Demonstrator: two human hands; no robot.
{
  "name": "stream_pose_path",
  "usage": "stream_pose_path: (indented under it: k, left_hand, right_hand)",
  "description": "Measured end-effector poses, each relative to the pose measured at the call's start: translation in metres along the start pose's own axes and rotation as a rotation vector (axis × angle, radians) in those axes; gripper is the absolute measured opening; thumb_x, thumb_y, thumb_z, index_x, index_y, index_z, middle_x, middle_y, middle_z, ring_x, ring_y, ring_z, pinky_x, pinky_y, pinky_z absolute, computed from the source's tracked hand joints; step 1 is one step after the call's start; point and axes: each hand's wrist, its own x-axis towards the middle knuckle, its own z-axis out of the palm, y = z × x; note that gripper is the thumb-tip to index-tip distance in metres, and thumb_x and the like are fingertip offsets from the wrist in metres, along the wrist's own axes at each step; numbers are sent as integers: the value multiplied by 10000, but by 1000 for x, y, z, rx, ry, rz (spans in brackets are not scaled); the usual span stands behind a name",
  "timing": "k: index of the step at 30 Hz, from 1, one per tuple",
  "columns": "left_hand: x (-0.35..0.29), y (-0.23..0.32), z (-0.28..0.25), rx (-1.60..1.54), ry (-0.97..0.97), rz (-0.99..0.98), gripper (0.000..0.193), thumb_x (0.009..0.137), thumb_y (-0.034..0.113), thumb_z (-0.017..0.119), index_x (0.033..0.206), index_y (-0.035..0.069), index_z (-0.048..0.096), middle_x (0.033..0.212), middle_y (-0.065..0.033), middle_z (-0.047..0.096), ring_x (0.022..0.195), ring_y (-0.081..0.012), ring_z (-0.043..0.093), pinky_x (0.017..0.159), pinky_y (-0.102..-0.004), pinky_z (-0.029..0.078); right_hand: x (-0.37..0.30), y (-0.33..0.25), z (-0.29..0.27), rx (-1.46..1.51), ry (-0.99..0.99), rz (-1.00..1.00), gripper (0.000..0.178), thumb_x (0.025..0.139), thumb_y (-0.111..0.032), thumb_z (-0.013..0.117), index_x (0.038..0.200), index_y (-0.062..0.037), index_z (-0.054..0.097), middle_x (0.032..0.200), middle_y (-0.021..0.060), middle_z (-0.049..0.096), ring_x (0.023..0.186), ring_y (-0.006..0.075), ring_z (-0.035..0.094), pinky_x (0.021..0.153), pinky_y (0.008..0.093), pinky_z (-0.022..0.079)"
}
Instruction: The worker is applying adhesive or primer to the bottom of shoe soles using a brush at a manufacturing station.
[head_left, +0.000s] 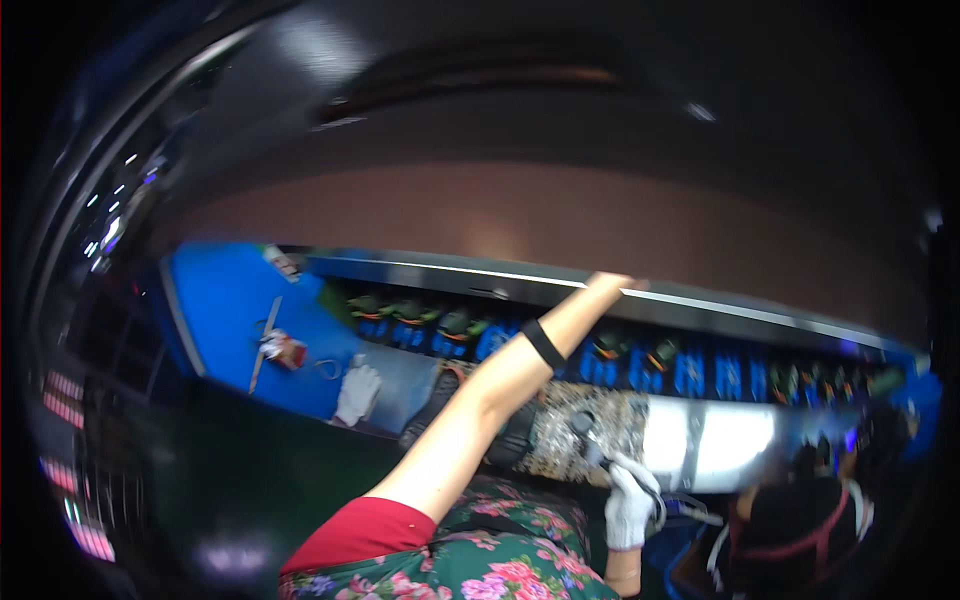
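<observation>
Blue rack row [690, 375] bounds far edge of mottled mat [622, 410]; glare-lit panel [730, 435] runs off its right. Dark-headed grey tool [592, 447], blurred, over mat; white-gloved right hand [630, 505] at its near end, grip unclear. Bare left hand [612, 283] beyond mat, can't tell grip.

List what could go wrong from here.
The bare left hand is up at the lower edge of the brown panel, which might scrape it. The gloved right hand seems to hold a tool over the speckled surface; it could slip during that reach. The loose white glove near the bench front might get knocked off.
</observation>
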Motion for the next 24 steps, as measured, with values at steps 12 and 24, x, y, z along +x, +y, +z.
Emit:
stream_pose_path:
  k: [12,24]
  left_hand:
    - [-155,-147,-145,-899,219,123,181,989,163,669,1066,9,723,1062,-23,719,1013,-103,635,944,-296,496]
    - [-267,-226,-33,-1690,-500,-780,755,955,719,514,1272,55,683,1158,-75,746,1014,-194,692,954,-356,533]
  right_hand:
    - [46,-46,36,-71,-196,-133,281,878,16,664,1148,91,682,1032,150,720,878,207,690,736,276,559]
    - [22,-55,131,-209,-455,23,287,880,6,674,1156,87,680,1005,141,720,854,202,689,734,278,559]
